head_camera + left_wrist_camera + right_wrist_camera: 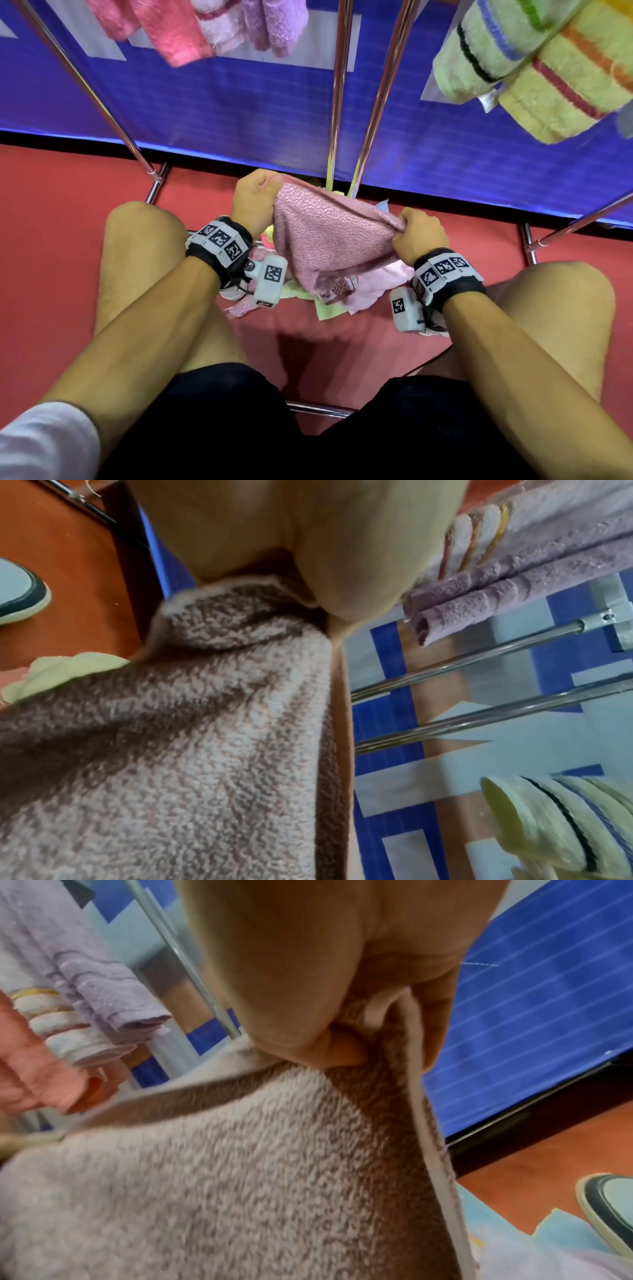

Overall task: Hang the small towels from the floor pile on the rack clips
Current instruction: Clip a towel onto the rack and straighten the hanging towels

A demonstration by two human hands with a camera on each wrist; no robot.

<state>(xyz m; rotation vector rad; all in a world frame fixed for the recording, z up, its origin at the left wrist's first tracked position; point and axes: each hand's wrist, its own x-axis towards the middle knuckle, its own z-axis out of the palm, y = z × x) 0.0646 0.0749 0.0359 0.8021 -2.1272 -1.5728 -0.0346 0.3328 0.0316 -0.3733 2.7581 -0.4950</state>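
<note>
Hands, L [254, 198] & R [418, 236], grip pink towel [325, 240], corners probably.

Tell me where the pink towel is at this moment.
In the head view the pink towel is stretched between the left hand and right hand, just above the floor pile, in front of the rack poles.

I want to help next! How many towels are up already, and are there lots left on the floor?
Done: several towels hang on the rack already, pink and purple ones and striped yellow-green ones. In hand: the left hand and right hand each grip a corner of a pink towel, lifted above the pile. Left: a small pile of pink, green and blue towels remains on the red floor.
</note>
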